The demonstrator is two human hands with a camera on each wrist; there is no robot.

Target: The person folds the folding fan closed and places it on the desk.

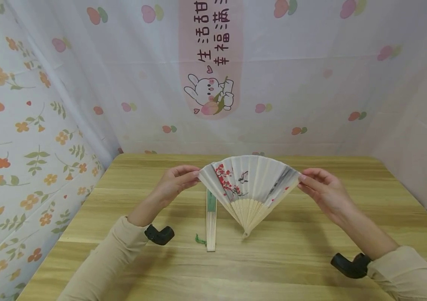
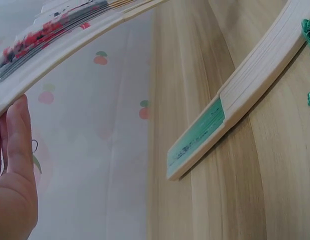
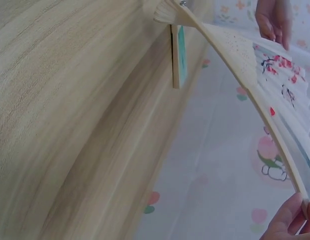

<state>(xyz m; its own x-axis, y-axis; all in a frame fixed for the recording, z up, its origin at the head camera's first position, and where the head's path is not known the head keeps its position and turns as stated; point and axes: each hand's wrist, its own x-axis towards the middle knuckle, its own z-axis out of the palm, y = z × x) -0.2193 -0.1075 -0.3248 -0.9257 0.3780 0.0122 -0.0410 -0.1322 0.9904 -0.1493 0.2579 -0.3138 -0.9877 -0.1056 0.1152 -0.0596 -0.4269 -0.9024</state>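
Observation:
Spread between both hands is a white folding fan [image 1: 252,179] painted with red blossoms, a bird and grey strokes. Its pale ribs meet at a pivot pointing down toward the person. My left hand [image 1: 174,184] pinches the fan's left outer edge between thumb and fingers; my right hand [image 1: 324,190] pinches the right outer edge. In the right wrist view, thumb and fingertips [image 3: 287,212] meet at the end of the outer rib. A folded fan [image 1: 211,221] with a green leaf and a green tassel [image 1: 200,239] lies on the table, partly behind the spread fan.
The wooden table [image 1: 273,267] runs back to a white curtain [image 1: 296,83] with fruit prints and a rabbit drawing. A flower-print curtain [image 1: 29,159] hangs along the left. Black wrist-worn devices [image 1: 159,235] sit under both wrists.

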